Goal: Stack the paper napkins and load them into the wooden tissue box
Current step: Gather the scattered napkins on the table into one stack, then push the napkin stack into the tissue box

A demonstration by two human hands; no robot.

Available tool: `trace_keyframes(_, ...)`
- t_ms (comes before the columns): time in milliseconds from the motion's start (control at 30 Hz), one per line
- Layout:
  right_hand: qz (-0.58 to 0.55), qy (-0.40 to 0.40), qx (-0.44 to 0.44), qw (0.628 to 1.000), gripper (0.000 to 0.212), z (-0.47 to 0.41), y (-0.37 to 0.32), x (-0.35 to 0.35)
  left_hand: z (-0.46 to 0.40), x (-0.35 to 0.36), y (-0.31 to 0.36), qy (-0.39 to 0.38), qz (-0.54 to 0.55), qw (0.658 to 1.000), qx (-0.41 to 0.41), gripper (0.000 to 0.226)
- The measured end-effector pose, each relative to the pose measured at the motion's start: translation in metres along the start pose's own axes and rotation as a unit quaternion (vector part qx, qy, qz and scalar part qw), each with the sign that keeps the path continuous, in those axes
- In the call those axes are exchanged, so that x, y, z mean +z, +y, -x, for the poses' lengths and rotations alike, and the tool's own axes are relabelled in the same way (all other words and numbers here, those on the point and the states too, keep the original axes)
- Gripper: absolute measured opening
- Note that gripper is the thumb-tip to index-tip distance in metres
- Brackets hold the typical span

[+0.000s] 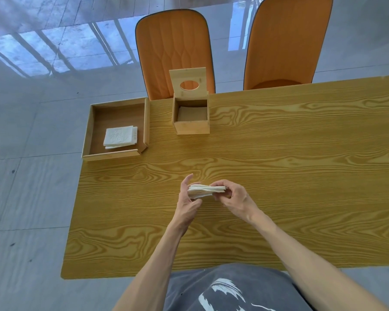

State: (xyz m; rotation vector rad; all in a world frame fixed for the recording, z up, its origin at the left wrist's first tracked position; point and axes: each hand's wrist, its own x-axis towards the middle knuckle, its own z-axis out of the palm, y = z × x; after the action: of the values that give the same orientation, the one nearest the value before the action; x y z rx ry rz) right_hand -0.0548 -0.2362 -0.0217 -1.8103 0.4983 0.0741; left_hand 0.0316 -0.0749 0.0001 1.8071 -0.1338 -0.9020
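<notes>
A small stack of white paper napkins point(203, 190) is held just above the middle of the wooden table point(279, 176). My right hand point(233, 197) grips its right edge. My left hand point(188, 199) presses against its left edge, thumb below and fingers up. The wooden tissue box point(191, 127) stands at the far edge, its lid point(188, 83) with an oval hole tipped up and back, its inside open with a brownish bottom showing. More white napkins point(120, 137) lie in a shallow wooden tray point(112, 154) at the far left corner.
Two orange chairs point(174, 50) point(285, 41) stand behind the table's far edge. The tray overhangs the table's left edge slightly. Grey tiled floor surrounds the table.
</notes>
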Motion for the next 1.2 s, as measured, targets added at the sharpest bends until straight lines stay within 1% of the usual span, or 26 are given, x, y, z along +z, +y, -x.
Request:
trace_keyframes(100, 0.016, -0.016, 0.016, 1.000, 0.030, 0.001, 0.004, 0.000, 0.001, -0.002, -0.003, -0.016, 0.001, 1.000, -0.003, 0.081)
trace_keyframes(200, 0.008, -0.008, 0.018, 1.000, 0.026, 0.002, 0.005, 0.001, 0.002, -0.001, -0.003, -0.023, 0.005, 1.000, 0.000, 0.075)
trace_keyframes(267, -0.009, -0.003, 0.025, 1.000, 0.023, 0.002, 0.003, 0.000, 0.002, -0.002, -0.001, -0.022, 0.009, 1.000, 0.000, 0.062)
trace_keyframes(367, -0.032, 0.021, 0.032, 0.999, 0.016, 0.002, 0.000, -0.002, 0.002, -0.006, 0.000, -0.013, 0.017, 1.000, 0.002, 0.035)
trace_keyframes(433, -0.037, 0.034, 0.034, 0.998, 0.013, 0.002, -0.003, -0.005, 0.002, -0.009, 0.000, 0.000, 0.029, 1.000, 0.004, 0.028)
trace_keyframes(600, -0.005, 0.042, 0.032, 0.999, 0.014, -0.002, -0.018, -0.010, 0.000, -0.019, 0.011, 0.032, 0.036, 0.999, 0.005, 0.025)
trace_keyframes(700, 0.023, 0.046, 0.019, 0.999, 0.018, -0.014, -0.031, -0.014, -0.007, -0.029, 0.026, 0.037, 0.036, 0.998, 0.023, 0.017)
trace_keyframes(867, 0.049, 0.092, -0.026, 0.994, 0.021, -0.048, -0.062, -0.024, -0.032, -0.051, 0.067, 0.025, 0.027, 0.997, 0.067, 0.010)
trace_keyframes(1033, 0.064, 0.123, -0.051, 0.989, 0.028, -0.089, -0.099, -0.041, -0.066, -0.073, 0.111, 0.020, 0.019, 0.995, 0.100, 0.011)
trace_keyframes(1200, 0.077, 0.163, -0.068, 0.981, 0.032, -0.132, -0.129, -0.052, -0.108, -0.093, 0.149, 0.041, 0.018, 0.991, 0.126, 0.019)
